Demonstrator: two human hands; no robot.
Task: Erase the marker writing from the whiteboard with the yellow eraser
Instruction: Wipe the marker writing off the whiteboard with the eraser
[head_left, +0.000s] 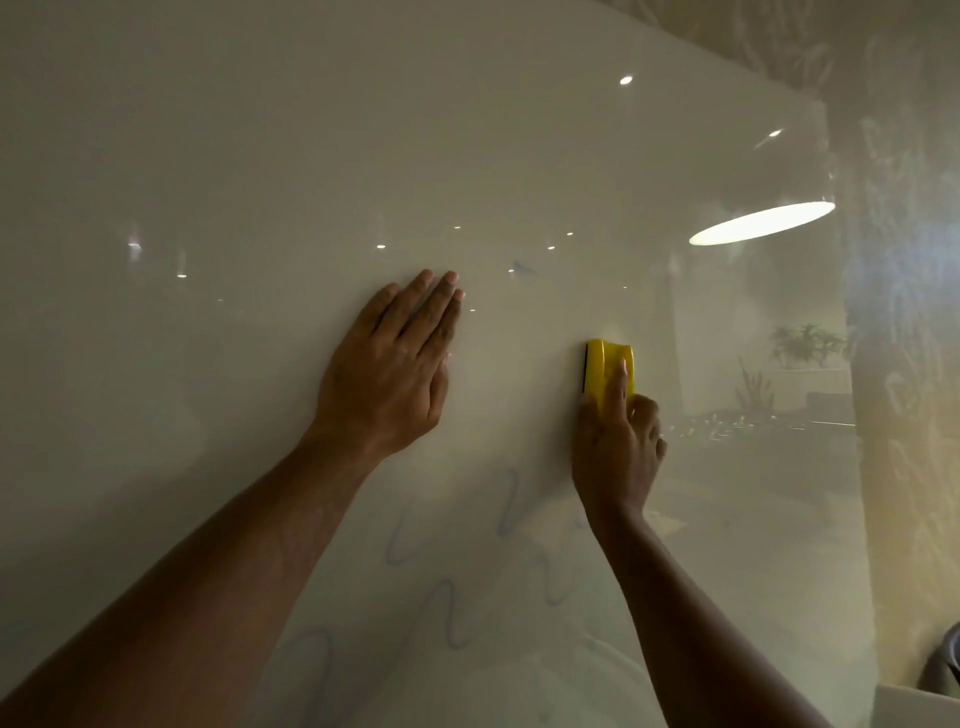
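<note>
A glossy whiteboard (208, 156) fills most of the view. My right hand (618, 447) grips the yellow eraser (608, 371) and presses it flat against the board, right of centre. My left hand (389, 369) lies flat on the board with fingers together, to the left of the eraser. Faint blue wavy marker lines (447, 603) run across the lower middle of the board, below both hands and partly behind my right forearm. A small blue mark (519, 267) remains above, between the two hands.
The board's right edge (852, 415) meets a patterned wall. Ceiling lights and a room with plants reflect in the glossy surface. A dark object (948, 665) and a white ledge sit at the bottom right corner.
</note>
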